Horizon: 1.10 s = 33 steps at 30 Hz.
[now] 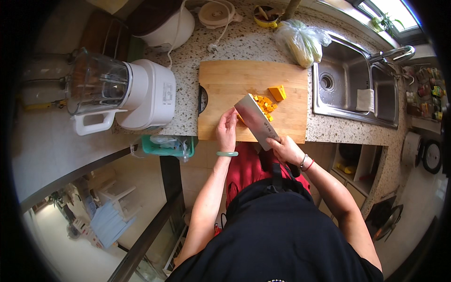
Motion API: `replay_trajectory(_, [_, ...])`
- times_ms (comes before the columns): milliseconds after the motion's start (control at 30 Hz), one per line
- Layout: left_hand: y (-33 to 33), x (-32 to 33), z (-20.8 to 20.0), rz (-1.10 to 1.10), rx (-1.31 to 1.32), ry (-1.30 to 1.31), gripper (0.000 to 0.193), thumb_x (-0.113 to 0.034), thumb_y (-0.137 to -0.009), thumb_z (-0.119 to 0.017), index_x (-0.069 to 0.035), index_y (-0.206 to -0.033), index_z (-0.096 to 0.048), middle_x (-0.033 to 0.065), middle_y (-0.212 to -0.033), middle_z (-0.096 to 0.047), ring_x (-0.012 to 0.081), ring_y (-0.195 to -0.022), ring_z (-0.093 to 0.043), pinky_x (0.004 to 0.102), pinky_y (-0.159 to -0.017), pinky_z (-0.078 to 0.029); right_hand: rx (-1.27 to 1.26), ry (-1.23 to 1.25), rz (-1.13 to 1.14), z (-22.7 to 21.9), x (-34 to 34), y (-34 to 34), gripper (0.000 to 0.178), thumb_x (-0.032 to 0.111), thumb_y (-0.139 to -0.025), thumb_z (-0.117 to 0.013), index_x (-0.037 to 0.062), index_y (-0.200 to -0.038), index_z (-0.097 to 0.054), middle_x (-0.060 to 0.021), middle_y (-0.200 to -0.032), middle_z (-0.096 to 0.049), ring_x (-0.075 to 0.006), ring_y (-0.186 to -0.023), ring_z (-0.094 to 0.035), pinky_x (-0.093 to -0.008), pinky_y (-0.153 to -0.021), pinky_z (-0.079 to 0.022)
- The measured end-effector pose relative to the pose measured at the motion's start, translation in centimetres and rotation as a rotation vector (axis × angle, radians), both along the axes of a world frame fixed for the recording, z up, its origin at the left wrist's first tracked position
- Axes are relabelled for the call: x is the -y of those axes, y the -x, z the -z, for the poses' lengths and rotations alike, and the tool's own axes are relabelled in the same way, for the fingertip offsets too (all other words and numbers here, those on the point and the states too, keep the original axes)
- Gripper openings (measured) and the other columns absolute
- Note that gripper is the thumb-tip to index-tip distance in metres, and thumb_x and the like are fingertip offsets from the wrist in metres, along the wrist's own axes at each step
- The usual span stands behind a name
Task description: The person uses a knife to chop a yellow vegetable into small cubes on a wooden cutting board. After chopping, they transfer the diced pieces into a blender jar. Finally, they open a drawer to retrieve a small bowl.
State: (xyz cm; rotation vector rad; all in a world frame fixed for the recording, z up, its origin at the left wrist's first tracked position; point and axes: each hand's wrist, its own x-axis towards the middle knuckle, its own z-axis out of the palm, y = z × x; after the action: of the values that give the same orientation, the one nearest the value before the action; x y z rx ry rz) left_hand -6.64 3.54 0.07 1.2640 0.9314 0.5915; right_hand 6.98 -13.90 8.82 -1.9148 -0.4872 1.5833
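Observation:
My right hand [287,150] is wrapped round the handle of a wide cleaver [257,121], whose flat blade slants up and left over the near half of a wooden cutting board [216,75]. Small orange cubes, which look like pumpkin [267,106], lie along the blade's far side, and the blade hides some of them. Beyond them sits a larger orange wedge [277,92]. Beside the blade's left edge is my left hand [227,127], its fingers loosely stretched and slightly curved. A bit of orange shows between those fingers and the blade; I cannot tell whether they touch it.
A white blender [150,94] with a clear jug stands left of the board. At the right is a steel double sink [345,56] with a tap. A plastic bag of vegetables [303,44] lies behind the board. Below the counter's left edge is a green basket [168,146].

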Motion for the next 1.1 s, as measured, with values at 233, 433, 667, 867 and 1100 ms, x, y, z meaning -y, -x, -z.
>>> replay_trajectory(233, [-0.1, -1.0, 0.7, -0.185, 0.077, -0.11, 0.036, -0.024, -0.099, -0.063, -0.006, -0.129, -0.057, -0.0002, -0.116, -0.064, 0.0047, -0.091, -0.055, 0.0193, -0.078, -0.045, 0.754, -0.206, -0.198, 1.1, 0.4, 1.2, 0.021, 0.025, -0.093, -0.058, 0.0075, -0.104, -0.061, -0.0197, -0.068, -0.065, -0.0389, -0.063, -0.065, -0.0488, -0.058, -0.052])
replay_trajectory(433, [1.7, -5.3, -1.8, 0.074, -0.142, -0.209, 0.023, -0.015, -0.089, -0.073, -0.005, -0.11, -0.068, -0.0025, -0.098, -0.067, 0.006, -0.091, -0.058, 0.0201, -0.078, -0.046, 0.961, -0.063, -0.319, -0.4, 0.7, 1.0, 0.038, 0.019, -0.087, -0.06, 0.0097, -0.123, -0.053, -0.0181, -0.083, -0.068, -0.0372, -0.066, -0.066, -0.0473, -0.059, -0.054])
replay_trajectory(667, [-1.5, -6.4, -6.2, 0.78, -0.313, -0.735, 0.034, -0.027, -0.075, -0.08, -0.015, -0.106, -0.072, 0.0002, -0.11, -0.069, 0.0237, -0.113, -0.055, 0.0408, -0.099, -0.041, 1.08, -0.135, -0.342, 0.4, 0.6, 1.0, 0.046, 0.017, -0.086, -0.063, 0.0113, -0.13, -0.05, -0.0128, -0.09, -0.067, -0.0316, -0.072, -0.068, -0.0414, -0.062, -0.054])
replay_trajectory(867, [-2.6, -7.6, -5.1, 1.036, -0.394, -0.782, 0.037, -0.032, -0.077, -0.077, -0.016, -0.11, -0.072, 0.0003, -0.112, -0.068, 0.0223, -0.11, -0.056, 0.0381, -0.098, -0.041, 1.104, -0.105, -0.393, 1.1, 1.2, 1.4, 0.051, 0.015, -0.084, -0.064, 0.0106, -0.133, -0.048, -0.01, -0.09, -0.065, -0.0278, -0.078, -0.068, -0.0396, -0.067, -0.053])
replay_trajectory(1100, [-3.5, -8.4, -4.4, 1.147, -0.346, -0.888, 0.031, -0.032, -0.08, -0.075, -0.015, -0.106, -0.072, -0.0003, -0.106, -0.068, 0.0222, -0.104, -0.058, 0.0395, -0.094, -0.042, 1.124, -0.114, -0.405, 0.8, 1.5, 1.4, 0.052, 0.015, -0.086, -0.062, 0.01, -0.135, -0.047, -0.0098, -0.089, -0.064, -0.0261, -0.078, -0.067, -0.0388, -0.066, -0.052])
